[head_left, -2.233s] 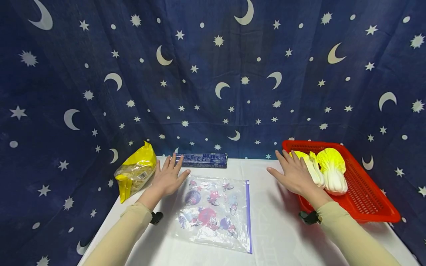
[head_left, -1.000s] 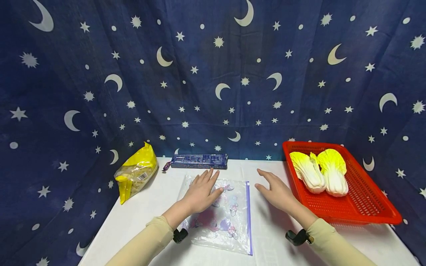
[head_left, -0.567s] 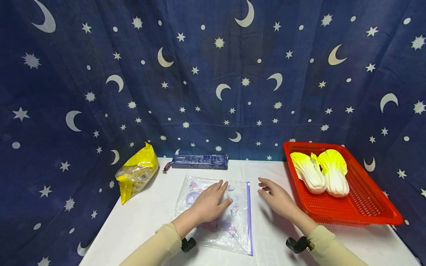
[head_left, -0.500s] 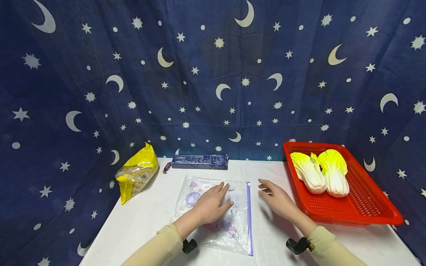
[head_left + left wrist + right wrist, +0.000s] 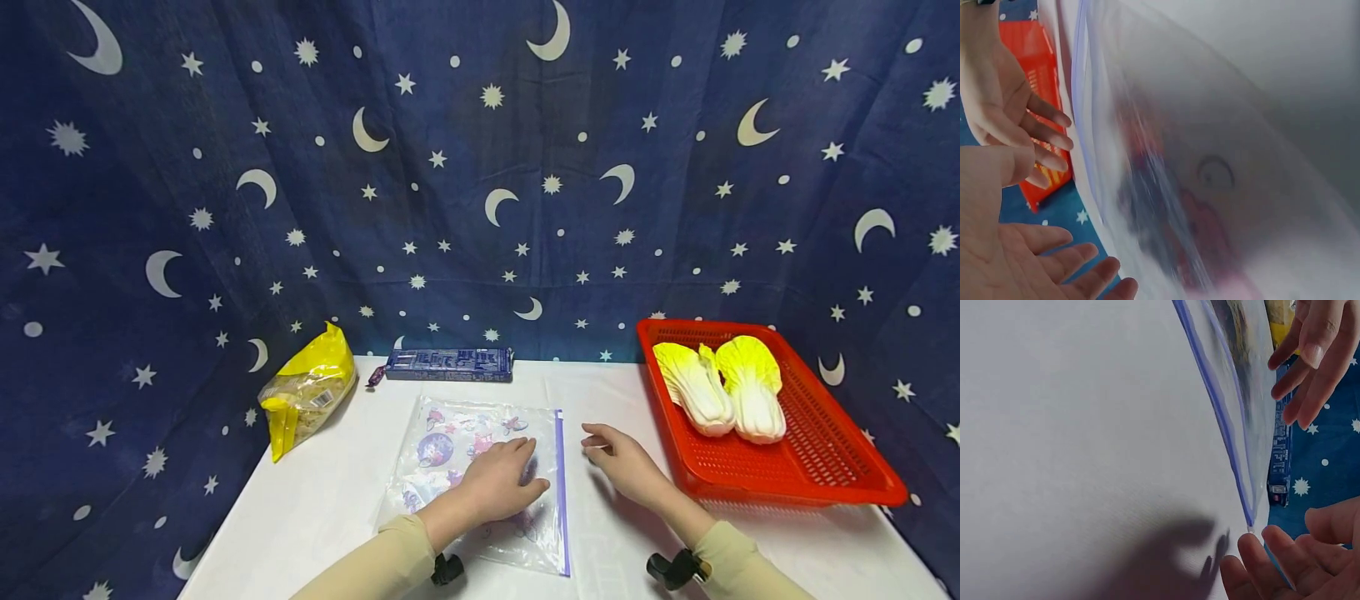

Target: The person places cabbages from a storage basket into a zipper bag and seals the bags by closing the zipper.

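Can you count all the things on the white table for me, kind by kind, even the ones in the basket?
Red basket: 1
Cabbages in it: 2
Clear zip bag: 1
Yellow packet: 1
Blue box: 1
Small dark purple thing: 1
Total: 7

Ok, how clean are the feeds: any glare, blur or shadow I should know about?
Head: bright and mostly sharp, glare on the yellow pack and some shine on the bag; left wrist: greyish, the bag's print soft and out of focus; right wrist: dim, with a dark shadow on the cloth near the right hand.
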Demonstrator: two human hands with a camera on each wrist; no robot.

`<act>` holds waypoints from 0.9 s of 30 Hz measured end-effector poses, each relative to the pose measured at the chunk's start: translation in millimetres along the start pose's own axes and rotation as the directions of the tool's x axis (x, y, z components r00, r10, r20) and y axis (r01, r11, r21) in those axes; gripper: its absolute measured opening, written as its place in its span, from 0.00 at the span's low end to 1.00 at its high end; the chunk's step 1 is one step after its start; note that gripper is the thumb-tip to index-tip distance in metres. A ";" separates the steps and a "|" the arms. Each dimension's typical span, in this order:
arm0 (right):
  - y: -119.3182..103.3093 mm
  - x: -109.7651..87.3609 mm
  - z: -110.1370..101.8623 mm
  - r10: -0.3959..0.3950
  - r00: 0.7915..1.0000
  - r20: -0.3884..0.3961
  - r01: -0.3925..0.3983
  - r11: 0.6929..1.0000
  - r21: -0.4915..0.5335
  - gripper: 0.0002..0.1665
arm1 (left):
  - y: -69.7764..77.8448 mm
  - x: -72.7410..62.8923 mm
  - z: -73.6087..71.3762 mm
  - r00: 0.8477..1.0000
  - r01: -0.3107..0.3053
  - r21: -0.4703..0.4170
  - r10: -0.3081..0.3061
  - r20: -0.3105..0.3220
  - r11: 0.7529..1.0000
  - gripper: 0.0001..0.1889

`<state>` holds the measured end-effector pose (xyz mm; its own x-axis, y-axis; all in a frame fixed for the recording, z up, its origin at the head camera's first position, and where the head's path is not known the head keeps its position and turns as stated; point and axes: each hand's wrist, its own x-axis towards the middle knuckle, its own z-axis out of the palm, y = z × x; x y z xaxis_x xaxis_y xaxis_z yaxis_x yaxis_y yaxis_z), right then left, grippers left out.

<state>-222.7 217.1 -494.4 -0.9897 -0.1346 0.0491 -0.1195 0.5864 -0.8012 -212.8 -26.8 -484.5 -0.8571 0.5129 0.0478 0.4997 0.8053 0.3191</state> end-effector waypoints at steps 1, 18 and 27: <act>0.3 -0.7 0.6 0.014 1.000 -0.001 -0.014 1.000 0.013 0.24 | 2.5 0.8 1.1 1.000 0.005 -0.004 -0.005 0.003 1.000 0.37; 10.5 -8.3 5.9 0.116 0.993 0.007 -0.116 0.988 0.105 0.22 | 32.6 21.7 21.7 0.988 0.150 0.122 -0.153 0.016 0.981 0.45; 10.7 -8.7 4.3 0.137 0.991 0.005 -0.137 0.984 0.117 0.22 | 33.9 26.7 36.0 0.986 0.162 0.238 -0.165 -0.011 0.958 0.43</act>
<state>-215.1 221.1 -506.0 -0.9963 -0.0570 -0.0645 0.0273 0.5018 -0.8646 -214.2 24.9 -506.5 -0.9290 0.3700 0.0048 0.3690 0.9253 0.0880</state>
